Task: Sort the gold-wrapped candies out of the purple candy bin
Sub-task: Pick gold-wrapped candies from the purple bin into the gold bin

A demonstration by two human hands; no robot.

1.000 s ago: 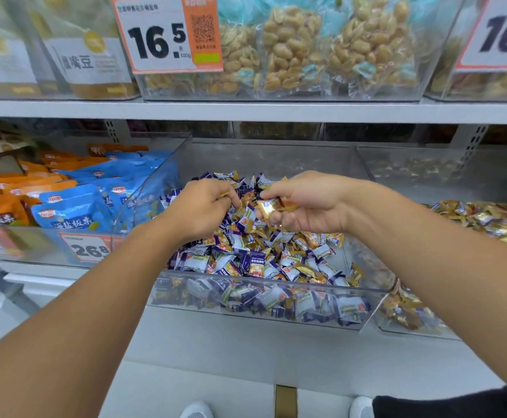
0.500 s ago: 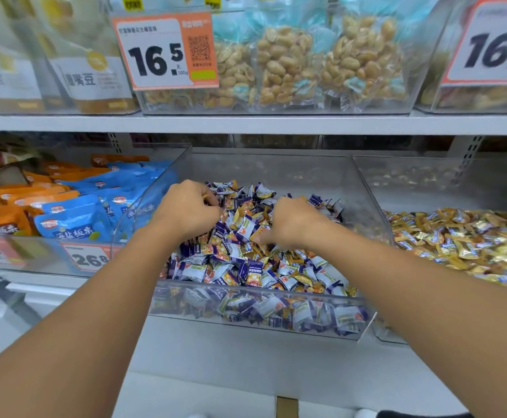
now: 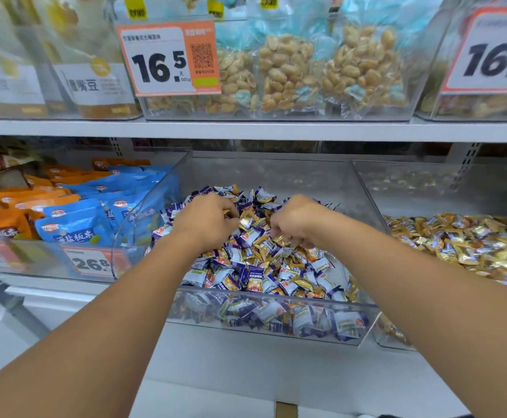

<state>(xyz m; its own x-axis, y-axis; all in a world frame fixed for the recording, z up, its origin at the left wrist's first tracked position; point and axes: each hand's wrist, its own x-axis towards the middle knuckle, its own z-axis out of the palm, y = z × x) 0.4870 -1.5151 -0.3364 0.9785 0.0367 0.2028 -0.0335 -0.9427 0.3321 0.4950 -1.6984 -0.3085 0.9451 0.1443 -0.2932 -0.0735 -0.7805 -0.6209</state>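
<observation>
Where gold-wrapped candies [image 3: 247, 221] lie, both hands.

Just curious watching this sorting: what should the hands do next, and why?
Probably lift the right hand across to the gold bin: its fingers curl on gold candies in the purple bin; the left hand is picking too.

White shop shelving [image 3: 246, 131], stocked bins

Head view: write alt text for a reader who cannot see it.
Both hands, left and right, dig with curled fingers into a clear bin of purple candies mixed with gold candies. A bin of gold ones sits to its right.
</observation>
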